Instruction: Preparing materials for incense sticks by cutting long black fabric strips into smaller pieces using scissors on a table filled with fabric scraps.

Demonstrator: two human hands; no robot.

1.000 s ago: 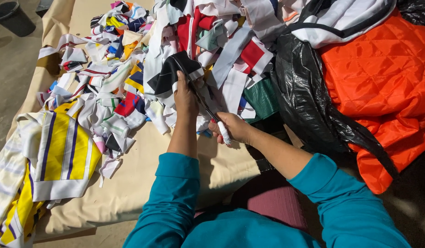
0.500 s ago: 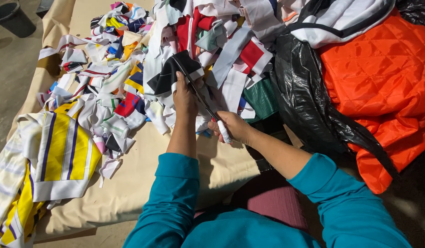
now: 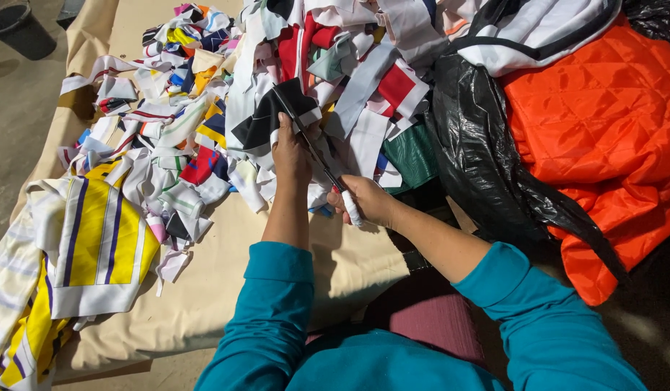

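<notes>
Scissors (image 3: 315, 148) lie on a diagonal, their long axis running from the handles at the near right to the blade tips at the far left, over the scrap heap. The right hand (image 3: 364, 201) is clenched around the handles. The left hand (image 3: 291, 148) grips a black and white fabric piece (image 3: 273, 119) against the blades. A heap of cloth scraps (image 3: 204, 108) covers the beige surface (image 3: 226, 275); an orange quilted cloth (image 3: 603, 130) lies right.

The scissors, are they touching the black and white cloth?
Touching. The head view shows the scissors blades lying against the black and white cloth held by the left hand.
</notes>
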